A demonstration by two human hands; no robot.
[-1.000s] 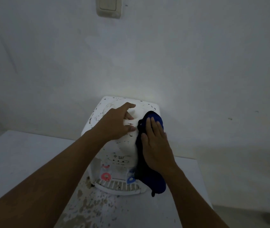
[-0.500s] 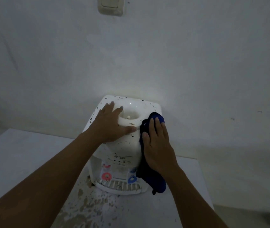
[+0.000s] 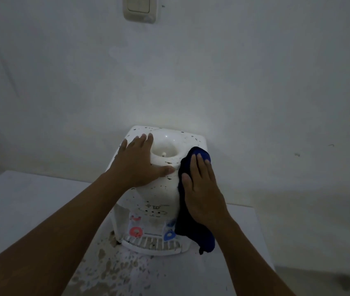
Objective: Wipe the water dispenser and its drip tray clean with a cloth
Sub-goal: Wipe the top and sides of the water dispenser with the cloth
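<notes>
Dim grey wall fills the background, a pale switch plate (image 3: 139,9) high on it, and below stands a white table (image 3: 20,210) whose near surface is blotched with brownish stains. On the left, the left hand (image 3: 136,162) has slid outward across the top of the water dispenser (image 3: 159,189) over the last second: it covered the bottle well before, and now lies flat and spread on the left shoulder, thumb along the front edge, gripping nothing, so the round recess and its small centre pin are bared (probably to clear the way for wiping there). The dispenser is a white, smooth plastic box with rounded corners, speckled with dark flecks, a red tap and a blue tap low on its front. Under them the drip tray (image 3: 155,244) is a slotted white grille, untouched so far. On the right, the right hand (image 3: 199,186) presses a dark blue cloth (image 3: 193,227), soft and drooping, against the dispenser's upper right edge, little moved; its loose tail hangs to the tray's right end.
</notes>
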